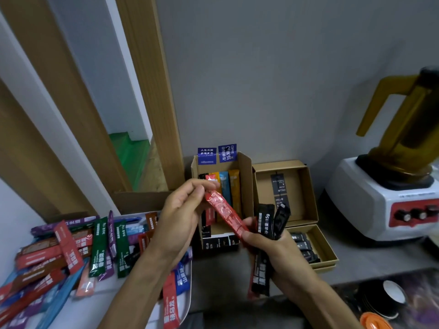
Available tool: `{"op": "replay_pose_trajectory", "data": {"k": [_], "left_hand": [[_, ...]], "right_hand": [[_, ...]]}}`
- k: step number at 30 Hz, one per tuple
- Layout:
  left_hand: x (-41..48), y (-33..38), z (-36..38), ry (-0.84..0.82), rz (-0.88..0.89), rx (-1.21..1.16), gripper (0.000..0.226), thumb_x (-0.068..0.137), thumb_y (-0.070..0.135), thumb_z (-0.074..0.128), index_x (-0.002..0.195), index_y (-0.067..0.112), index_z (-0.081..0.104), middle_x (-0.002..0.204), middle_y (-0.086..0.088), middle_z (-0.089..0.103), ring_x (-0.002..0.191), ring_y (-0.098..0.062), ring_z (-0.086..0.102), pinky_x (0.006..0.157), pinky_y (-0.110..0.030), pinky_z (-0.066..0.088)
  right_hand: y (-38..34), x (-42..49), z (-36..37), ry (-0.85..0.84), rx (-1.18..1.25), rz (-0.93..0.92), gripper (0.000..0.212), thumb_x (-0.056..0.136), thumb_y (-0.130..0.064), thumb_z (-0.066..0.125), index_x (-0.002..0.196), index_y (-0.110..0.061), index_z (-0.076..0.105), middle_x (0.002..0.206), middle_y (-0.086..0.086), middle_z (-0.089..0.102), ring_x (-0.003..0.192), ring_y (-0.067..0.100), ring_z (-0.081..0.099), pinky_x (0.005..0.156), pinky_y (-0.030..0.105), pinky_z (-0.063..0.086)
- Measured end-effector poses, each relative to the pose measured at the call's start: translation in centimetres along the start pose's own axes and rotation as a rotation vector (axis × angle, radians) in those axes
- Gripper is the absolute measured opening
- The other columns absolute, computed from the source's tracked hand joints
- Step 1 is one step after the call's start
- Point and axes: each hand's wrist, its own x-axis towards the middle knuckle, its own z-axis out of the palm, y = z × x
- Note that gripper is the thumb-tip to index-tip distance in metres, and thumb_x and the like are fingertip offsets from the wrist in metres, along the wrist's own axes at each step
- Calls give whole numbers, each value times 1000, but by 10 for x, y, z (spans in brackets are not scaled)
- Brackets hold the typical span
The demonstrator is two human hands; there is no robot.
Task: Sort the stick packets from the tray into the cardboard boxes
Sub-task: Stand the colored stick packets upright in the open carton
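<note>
Partly, left forearm point(142, 269) covers tray point(107, 305)

The left hand point(180, 210) is pinching one end of a red packet point(224, 212). The right hand point(268, 248) is gripping the other end plus black packets point(263, 224).

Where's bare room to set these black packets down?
Free: the far right box's floor around its two black packets, and the grey counter between the near box and the blender. Crowded: the tray and the middle box.

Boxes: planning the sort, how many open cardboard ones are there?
3: middle box, back right box, front right box. A flap behind the tray may belong to a fourth.
</note>
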Motion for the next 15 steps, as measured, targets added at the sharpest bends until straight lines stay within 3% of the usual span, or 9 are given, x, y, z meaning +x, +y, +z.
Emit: {"op": "replay_pose_trajectory", "data": {"k": [2,5,8,10,12,15], "left_hand": [[-3,1,1,10,-16,95,22,99,24,50,114,19,66,111,-6,68,105,-13,65,83,-23,54],[-4,2,2,31,42,319,30,93,11,64,118,26,64,115,3,69,109,-6,65,78,-13,53],[-6,8,5,122,70,278,29,92,5,63,113,24,65,108,3,70,103,-6,68,74,-15,55],[-8,9,3,133,87,374,29,93,7,62,113,28,64,107,8,68,102,1,65,74,-11,53],[-11,10,-1,76,124,771,25,94,18,63,113,34,62,108,18,62,103,9,59,75,-5,47],[-16,9,-1,9,283,1257,21,90,38,65,110,37,60,100,21,57,98,0,52,84,-15,41]], "right_hand": [[1,0,-1,70,-39,-61,35,64,-18,79,98,-12,73,90,6,76,89,23,71,90,47,53],[2,-1,-3,124,-84,-99,41,61,-25,81,100,-15,73,96,4,76,100,24,71,92,48,55],[4,-1,-8,139,3,-87,39,68,-19,77,107,-14,71,96,7,76,92,22,73,85,44,57],[2,-1,-11,155,43,-84,34,74,-13,75,108,-12,68,93,9,75,84,19,75,75,38,58],[0,-2,-15,201,-26,-115,27,81,-10,73,106,-15,67,97,4,74,83,12,74,67,27,56],[-9,-2,-21,222,-166,-212,23,84,-9,72,101,-22,67,100,-3,71,88,5,70,63,18,53]]}}
